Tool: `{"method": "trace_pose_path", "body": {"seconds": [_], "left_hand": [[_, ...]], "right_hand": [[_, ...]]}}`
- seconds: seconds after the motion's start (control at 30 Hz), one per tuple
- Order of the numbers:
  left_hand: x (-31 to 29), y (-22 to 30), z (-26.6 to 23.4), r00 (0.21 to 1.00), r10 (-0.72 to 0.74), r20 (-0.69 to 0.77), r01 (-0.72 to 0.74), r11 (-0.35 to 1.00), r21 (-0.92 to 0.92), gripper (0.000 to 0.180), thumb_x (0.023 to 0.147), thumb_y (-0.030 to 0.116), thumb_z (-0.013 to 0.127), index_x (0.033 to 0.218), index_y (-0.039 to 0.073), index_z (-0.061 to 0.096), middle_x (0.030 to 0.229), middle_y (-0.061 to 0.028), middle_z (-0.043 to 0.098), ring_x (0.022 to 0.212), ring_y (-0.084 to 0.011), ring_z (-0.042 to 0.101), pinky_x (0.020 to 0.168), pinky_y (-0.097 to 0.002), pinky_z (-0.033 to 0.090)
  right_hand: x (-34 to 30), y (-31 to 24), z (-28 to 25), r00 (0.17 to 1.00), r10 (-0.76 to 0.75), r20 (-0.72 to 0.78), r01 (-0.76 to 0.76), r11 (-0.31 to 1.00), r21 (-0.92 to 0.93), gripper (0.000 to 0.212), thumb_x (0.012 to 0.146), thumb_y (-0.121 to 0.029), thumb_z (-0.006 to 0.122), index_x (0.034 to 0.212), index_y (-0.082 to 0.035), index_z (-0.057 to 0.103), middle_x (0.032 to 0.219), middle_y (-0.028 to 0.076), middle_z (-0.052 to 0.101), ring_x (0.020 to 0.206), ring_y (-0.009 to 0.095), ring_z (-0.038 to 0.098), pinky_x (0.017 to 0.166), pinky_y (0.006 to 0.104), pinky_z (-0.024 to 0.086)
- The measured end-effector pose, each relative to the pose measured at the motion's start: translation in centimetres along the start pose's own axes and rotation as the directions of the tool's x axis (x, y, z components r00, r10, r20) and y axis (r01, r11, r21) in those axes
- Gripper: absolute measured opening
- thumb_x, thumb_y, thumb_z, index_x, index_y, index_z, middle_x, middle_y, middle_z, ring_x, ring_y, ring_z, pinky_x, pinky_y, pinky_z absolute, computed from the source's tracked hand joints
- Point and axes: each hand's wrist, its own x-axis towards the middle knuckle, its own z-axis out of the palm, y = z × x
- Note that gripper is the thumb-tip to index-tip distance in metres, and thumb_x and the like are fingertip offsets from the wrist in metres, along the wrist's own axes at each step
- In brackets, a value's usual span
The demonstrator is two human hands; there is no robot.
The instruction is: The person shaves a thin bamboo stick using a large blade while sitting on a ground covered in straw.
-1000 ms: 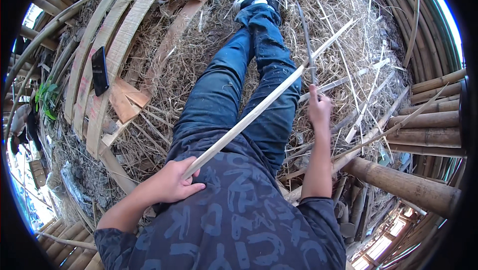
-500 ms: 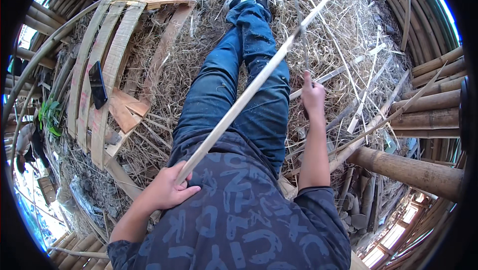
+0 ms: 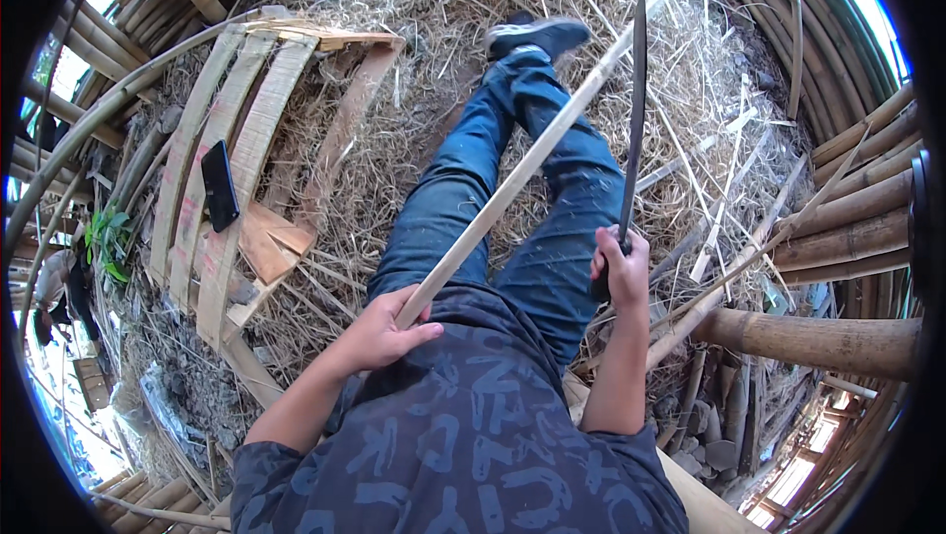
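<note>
A long pale strip of split bamboo (image 3: 532,158) slants over my legs toward the far right. Its near end is gripped at my waist by my left hand (image 3: 386,330), thumb lying along the shirt. My right hand (image 3: 623,263) is closed round the dark handle of a machete (image 3: 637,120). The long dark blade points away from me, upright in the picture, to the right of my right leg. Near its tip the blade lies close to the strip; whether they touch I cannot tell.
Shavings and straw (image 3: 443,71) cover the ground around my legs. To the left, a slatted wooden piece (image 3: 212,179) bears a black phone (image 3: 219,187). A thick bamboo pole (image 3: 808,340) juts in from the right, below stacked bamboo (image 3: 857,231). Thin strips (image 3: 724,204) lie right of my legs.
My right hand has drawn back toward me, and the machete blade now shows its full length beside the strip. My feet have shifted right, and the view has moved slightly. My left hand keeps its grip.
</note>
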Motion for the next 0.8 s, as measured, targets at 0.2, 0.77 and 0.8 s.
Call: {"method": "trace_pose_path", "body": {"seconds": [0.2,0.77,0.8], "left_hand": [[1.5,-0.5,0.3,0.990,0.034,-0.136,-0.066,0.968,-0.243,0.023,0.086,0.016,0.071,0.090,0.010,0.049,0.067,0.0061,0.047,0.052,-0.0024,0.043,0.044,-0.0206,0.033],[-2.4,7.4,-3.1,0.991,-0.136,-0.007,0.116,0.873,-0.474,0.025,0.092,0.011,0.066,0.101,0.012,0.043,0.063,0.0079,0.038,0.042,0.0000,0.031,0.035,-0.0184,0.022],[-1.9,7.8,-3.1,0.991,-0.132,-0.001,0.117,0.877,-0.465,0.025,0.092,0.011,0.066,0.101,0.012,0.043,0.063,0.0079,0.038,0.042,0.0000,0.031,0.035,-0.0184,0.022]], "right_hand": [[-1.3,-0.6,-0.6,0.989,-0.049,0.138,0.045,0.998,0.031,0.026,0.090,-0.020,0.070,0.077,-0.002,0.056,0.056,0.001,0.051,0.046,0.009,0.049,0.045,0.0236,0.041],[-0.9,0.5,3.9,0.990,-0.116,0.077,0.101,0.979,0.176,0.023,0.089,-0.016,0.070,0.075,-0.004,0.055,0.055,-0.001,0.051,0.043,0.006,0.046,0.041,0.0229,0.036],[-0.9,0.2,3.9,0.982,-0.159,0.106,0.148,0.983,0.104,0.023,0.088,-0.016,0.070,0.075,-0.004,0.055,0.055,-0.002,0.052,0.044,0.005,0.047,0.041,0.0224,0.036]]}}
